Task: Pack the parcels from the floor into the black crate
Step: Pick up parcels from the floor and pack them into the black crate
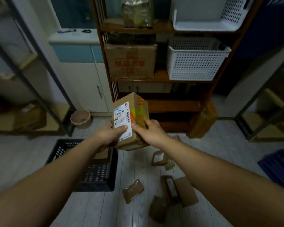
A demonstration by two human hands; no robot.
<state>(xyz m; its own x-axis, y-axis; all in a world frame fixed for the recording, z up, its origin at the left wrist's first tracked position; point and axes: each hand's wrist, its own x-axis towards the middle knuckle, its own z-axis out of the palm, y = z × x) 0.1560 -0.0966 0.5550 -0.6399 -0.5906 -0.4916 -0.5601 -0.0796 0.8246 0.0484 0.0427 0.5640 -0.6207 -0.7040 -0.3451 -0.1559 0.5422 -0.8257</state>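
Both hands, left (109,134) & right (150,131), grip cardboard parcel (129,120) mid-carry; nxt: lower into black crate (95,169) below-left of grip.

A cardboard box (130,118) sits at the centre, held off the floor between the left hand (111,134) at its 8 o'clock and the right hand (150,131) at its 4 o'clock; the crate (95,164) lies on the floor at the box's 7 o'clock, with a parcel inside it; loose parcels (133,190) are scattered on the floor at 5 o'clock, well apart from the crate; a shelf unit (161,76) stands behind at 12 o'clock, a carton (131,61) and a basket (197,61) side by side on it; a pot (80,119) rests at 9 o'clock.
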